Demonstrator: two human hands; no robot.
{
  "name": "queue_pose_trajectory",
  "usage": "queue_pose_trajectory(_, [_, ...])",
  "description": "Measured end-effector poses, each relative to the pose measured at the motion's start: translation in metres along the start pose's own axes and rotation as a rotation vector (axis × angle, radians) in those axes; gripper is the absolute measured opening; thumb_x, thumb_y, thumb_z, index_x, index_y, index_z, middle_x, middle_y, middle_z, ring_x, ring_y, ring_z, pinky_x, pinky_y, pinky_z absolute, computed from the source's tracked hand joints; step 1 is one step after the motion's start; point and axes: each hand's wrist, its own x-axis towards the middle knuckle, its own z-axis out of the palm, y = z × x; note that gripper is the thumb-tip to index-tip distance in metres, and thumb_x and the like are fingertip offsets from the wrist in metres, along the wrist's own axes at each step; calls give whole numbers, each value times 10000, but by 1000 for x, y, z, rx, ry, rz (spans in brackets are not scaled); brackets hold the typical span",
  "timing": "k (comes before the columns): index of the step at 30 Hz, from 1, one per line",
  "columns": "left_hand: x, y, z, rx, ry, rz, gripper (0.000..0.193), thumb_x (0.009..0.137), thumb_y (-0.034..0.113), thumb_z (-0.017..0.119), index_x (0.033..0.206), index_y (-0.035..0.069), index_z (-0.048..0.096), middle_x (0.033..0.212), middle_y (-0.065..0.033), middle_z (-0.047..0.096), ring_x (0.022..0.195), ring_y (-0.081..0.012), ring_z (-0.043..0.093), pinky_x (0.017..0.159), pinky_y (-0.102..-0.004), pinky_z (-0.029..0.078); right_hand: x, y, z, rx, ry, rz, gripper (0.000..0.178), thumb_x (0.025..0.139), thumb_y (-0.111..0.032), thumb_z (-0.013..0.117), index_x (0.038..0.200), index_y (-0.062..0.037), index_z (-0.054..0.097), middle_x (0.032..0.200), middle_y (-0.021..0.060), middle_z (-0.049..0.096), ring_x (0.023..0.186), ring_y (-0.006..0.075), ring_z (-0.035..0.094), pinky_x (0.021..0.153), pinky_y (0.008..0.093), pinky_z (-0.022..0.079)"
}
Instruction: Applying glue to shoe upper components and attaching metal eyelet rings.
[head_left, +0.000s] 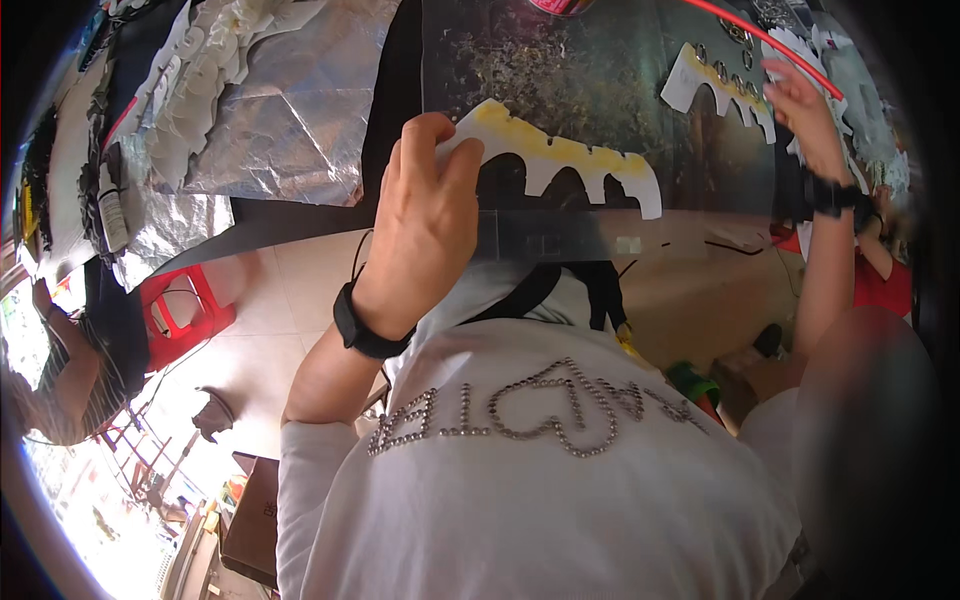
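A white scalloped strip (545, 150) with a yellow-smeared top edge and small notches lies on the dark worktable (640, 110). My left hand (425, 205) is closed on its left end, thumb and fingers pinching the corner. Farther right lies a second white scalloped strip (690, 80), also yellow along its edge, with several metal rings along it. Beside that strip's right end is my right hand (805, 110), its fingers curled together; whatever is between them is too small to make out. Black bands circle both wrists.
A red tube (765, 45) slants across the upper right, near a pink can (560, 5). White cut pieces (195, 90) lie beside a foil-covered surface (310, 120) at left. Below stands a red stool (185, 315); another person's arm (70, 370) is at far left.
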Motion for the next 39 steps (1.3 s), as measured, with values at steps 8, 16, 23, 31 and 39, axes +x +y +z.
queue_pose_trajectory(8, [-14,20,-12,19,-129,-140,378,683,-4,718,1030,-26,571,1058,-157,471,952,-324,524,826,-397,446,-102,-97,99,322,-272,-35,189,908,-64,561,1091,-22,574,886,11,569,745,73,556,660,207,463])
queue_pose_trajectory(16, [-14,15,-2,-22,-96,-1,511,617,53,760,1069,-44,543,1083,-174,469,1028,-350,504,864,-404,445,-75,-153,195,133,-235,-304,97,877,-67,595,953,-6,603,784,29,628,695,95,590,627,234,468])
queue_pose_trajectory(23, [-20,22,0,73,-158,-34,588,628,147,764,1156,5,548,1162,-138,456,1077,-334,467,858,-423,437,-59,-153,228,35,-143,-377,91,844,-78,619,899,-6,615,755,98,656,652,176,614,610,282,479])
queue_pose_trajectory(31, [-19,18,5,-12,-157,-25,600,640,166,749,1158,-42,528,1155,-167,441,1094,-348,455,877,-422,433,-56,-152,233,-98,-220,-327,76,880,-62,597,922,1,599,773,4,613,692,66,539,649,220,453])
queue_pose_trajectory(39, [-18,17,5,-73,-128,-22,621,626,129,772,1176,-29,531,1129,-158,444,1058,-363,465,858,-436,429,-51,-147,241,-131,-122,-434,79,800,-81,626,849,-19,626,760,124,658,687,271,636,616,342,492])
